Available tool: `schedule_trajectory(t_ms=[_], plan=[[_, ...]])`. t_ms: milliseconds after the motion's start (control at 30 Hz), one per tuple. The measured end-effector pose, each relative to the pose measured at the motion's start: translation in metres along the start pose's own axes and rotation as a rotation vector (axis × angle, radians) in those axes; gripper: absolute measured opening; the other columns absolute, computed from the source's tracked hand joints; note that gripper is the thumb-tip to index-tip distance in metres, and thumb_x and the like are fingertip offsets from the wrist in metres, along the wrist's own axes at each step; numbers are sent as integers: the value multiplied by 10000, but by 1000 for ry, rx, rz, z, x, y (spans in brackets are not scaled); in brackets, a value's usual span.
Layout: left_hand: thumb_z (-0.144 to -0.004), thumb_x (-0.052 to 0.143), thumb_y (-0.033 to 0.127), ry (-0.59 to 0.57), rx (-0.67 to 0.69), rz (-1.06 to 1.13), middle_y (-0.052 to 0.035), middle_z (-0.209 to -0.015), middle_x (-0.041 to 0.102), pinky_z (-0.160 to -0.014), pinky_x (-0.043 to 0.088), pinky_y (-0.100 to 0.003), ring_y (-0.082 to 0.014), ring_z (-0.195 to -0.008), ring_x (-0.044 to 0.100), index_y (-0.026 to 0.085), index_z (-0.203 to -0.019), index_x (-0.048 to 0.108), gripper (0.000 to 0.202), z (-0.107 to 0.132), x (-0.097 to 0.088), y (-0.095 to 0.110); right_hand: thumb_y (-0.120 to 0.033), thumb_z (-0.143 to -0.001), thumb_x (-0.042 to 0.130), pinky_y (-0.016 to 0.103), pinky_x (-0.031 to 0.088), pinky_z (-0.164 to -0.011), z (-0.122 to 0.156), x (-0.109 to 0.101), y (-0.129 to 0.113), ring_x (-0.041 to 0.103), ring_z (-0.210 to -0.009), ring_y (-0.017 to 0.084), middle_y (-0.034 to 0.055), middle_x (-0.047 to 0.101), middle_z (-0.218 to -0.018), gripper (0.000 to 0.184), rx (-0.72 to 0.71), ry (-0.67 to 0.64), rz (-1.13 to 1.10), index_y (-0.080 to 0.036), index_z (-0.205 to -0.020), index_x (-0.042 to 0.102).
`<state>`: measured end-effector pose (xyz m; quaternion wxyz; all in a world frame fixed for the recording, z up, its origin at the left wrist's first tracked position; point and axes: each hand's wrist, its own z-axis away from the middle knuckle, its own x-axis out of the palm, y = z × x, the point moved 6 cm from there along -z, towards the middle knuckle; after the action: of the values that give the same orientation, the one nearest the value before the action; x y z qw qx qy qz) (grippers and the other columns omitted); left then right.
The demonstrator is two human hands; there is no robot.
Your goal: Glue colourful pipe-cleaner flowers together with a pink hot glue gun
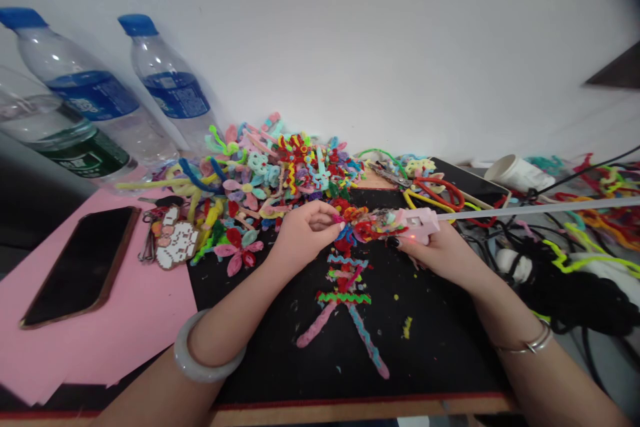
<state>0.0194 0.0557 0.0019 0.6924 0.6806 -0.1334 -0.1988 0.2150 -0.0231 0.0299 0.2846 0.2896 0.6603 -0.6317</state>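
My left hand [304,230] pinches a small pink and blue fuzzy pipe-cleaner piece [344,232] between thumb and fingertips. My right hand [450,253] is wrapped round a pale pink hot glue gun [423,221] with a small lit red light. A long whitish glue stick [540,209] runs out of its back to the right. The gun's nozzle end, near my left fingertips, is hidden by red, orange and grey fuzzy bits. Just below both hands, a pipe-cleaner figure [345,297] lies on the black mat [440,347], with wavy blue and green crosspieces and two spread legs.
A heap of pipe-cleaner flowers [260,170] lies against the wall. Orange-handled scissors [440,192] and a tipped paper cup [520,172] are at the right, near black yarn [575,293]. At left are bottles [173,90], a phone [83,263], a keychain [176,240] and pink paper [150,320].
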Motion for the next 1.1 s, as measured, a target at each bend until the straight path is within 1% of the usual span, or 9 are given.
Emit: schedule_trajectory(t_ms=[133, 233, 333, 467, 567, 700, 867, 1100], plan=[[-656, 672, 257, -5, -3, 2, -28, -694, 654, -654, 503, -241, -139, -670, 637, 147, -793, 581, 198, 0, 1, 0, -351, -774, 566, 264, 446, -556, 0, 0, 1, 545, -591, 158, 27, 618, -680, 217, 16, 3, 6, -149, -834, 615], [-654, 673, 261, 1, -1, -8, -27, -688, 649, -647, 498, -240, -140, -667, 635, 144, -795, 581, 205, 0, 0, -1, -370, -771, 569, 236, 391, -447, 2, 2, 6, 468, -465, 117, -11, 540, -557, 232, 89, -15, -36, -150, -840, 588], [-655, 672, 267, -1, -2, -7, -28, -690, 648, -646, 497, -243, -142, -669, 635, 143, -799, 581, 211, -1, 0, -3, -377, -772, 565, 223, 357, -393, 3, 5, 11, 437, -399, 105, -38, 489, -482, 233, 162, -42, -99, -156, -848, 554], [-656, 671, 267, -3, -7, 3, -30, -698, 653, -651, 499, -243, -141, -670, 637, 143, -802, 580, 212, -1, 1, -3, -379, -779, 564, 223, 361, -380, 4, 8, 12, 455, -380, 111, -39, 497, -459, 225, 182, -70, -154, -170, -854, 527], [-655, 672, 262, -2, -14, 6, -29, -698, 656, -651, 500, -240, -139, -667, 638, 144, -798, 579, 208, -1, 1, -2, -379, -784, 562, 224, 362, -378, 4, 9, 12, 462, -378, 112, -38, 506, -459, 213, 173, -78, -155, -179, -843, 524], [-652, 675, 261, -1, -23, 9, -33, -705, 662, -658, 505, -245, -143, -674, 643, 144, -800, 581, 211, 0, 0, -2, -370, -788, 557, 223, 365, -384, 4, 9, 12, 460, -375, 105, -37, 509, -464, 191, 153, -66, -132, -183, -789, 519], [-657, 674, 266, -3, -18, 8, -37, -717, 669, -663, 509, -249, -146, -682, 648, 145, -808, 582, 214, 0, 1, -2, -365, -780, 559, 221, 366, -377, 4, 8, 11, 465, -372, 106, -35, 508, -453, 194, 165, -67, -123, -183, -734, 506], [-656, 674, 268, -1, -18, -9, -34, -705, 669, -658, 512, -250, -149, -678, 651, 148, -800, 584, 208, -1, 0, -3, -368, -782, 558, 231, 382, -385, 3, 7, 9, 474, -368, 114, -39, 520, -458, 195, 159, -53, -116, -179, -823, 535]])
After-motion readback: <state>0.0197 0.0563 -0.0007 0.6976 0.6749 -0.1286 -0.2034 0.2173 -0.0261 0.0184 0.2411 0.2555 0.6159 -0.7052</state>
